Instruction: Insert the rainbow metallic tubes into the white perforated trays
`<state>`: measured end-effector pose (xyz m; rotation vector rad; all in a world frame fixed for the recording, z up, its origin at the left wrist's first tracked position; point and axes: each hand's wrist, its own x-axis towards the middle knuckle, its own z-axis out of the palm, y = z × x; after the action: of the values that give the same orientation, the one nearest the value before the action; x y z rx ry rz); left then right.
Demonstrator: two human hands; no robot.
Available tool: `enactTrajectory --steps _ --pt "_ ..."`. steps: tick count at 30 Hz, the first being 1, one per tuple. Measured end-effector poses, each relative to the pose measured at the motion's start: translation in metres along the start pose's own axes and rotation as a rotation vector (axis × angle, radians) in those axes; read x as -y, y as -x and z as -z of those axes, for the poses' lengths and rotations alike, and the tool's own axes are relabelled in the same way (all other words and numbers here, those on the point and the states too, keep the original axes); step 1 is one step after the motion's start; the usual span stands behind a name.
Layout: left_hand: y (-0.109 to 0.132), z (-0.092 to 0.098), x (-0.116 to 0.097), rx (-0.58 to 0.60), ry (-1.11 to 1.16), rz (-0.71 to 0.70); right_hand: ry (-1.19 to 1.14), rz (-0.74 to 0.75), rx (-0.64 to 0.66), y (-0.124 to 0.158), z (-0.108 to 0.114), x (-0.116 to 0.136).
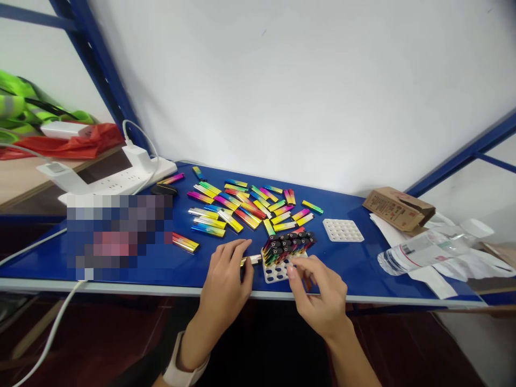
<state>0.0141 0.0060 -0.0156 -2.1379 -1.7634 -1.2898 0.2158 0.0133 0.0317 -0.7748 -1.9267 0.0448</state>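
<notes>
My left hand (pixel 228 282) rests on the blue table (pixel 169 260), fingers closed around a rainbow-coloured stick (pixel 252 260) whose pale end points right. My right hand (pixel 320 293) pinches the front edge of a white holed tray (pixel 276 271). Several rainbow sticks (pixel 288 244) with black tops stand in that tray, leaning. A heap of loose rainbow sticks (pixel 245 207) lies flat on the table behind the tray. A second, empty white holed tray (pixel 342 230) lies to the right.
A white power strip (pixel 116 180) with a plugged charger and cables sits at the back left. A brown cardboard box (pixel 397 207), a crushed plastic bottle (pixel 427 247) and papers lie at the right. One stick (pixel 185 243) lies alone on the left. A white wall rises behind.
</notes>
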Motion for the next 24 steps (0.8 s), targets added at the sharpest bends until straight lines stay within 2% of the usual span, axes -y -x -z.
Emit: enactTrajectory --steps 6,12,14,18,21,24 --pt "-0.001 0.011 -0.003 0.158 -0.009 -0.055 -0.043 0.014 0.027 0.001 0.000 0.002" --pt "0.001 0.007 0.004 0.177 0.090 -0.044 -0.063 -0.021 0.055 0.002 0.002 0.004" --pt "0.003 0.004 0.006 0.122 0.124 -0.006 -0.130 -0.110 0.134 0.003 0.002 0.006" --pt "0.008 0.001 0.007 0.008 0.242 0.084 -0.321 -0.396 0.393 0.005 -0.002 0.015" --pt "0.011 0.005 0.008 0.073 0.403 0.103 -0.377 -0.575 0.490 0.007 -0.012 0.025" --pt "0.013 0.010 0.009 0.150 0.541 0.095 -0.403 -0.740 0.439 0.008 -0.023 0.037"
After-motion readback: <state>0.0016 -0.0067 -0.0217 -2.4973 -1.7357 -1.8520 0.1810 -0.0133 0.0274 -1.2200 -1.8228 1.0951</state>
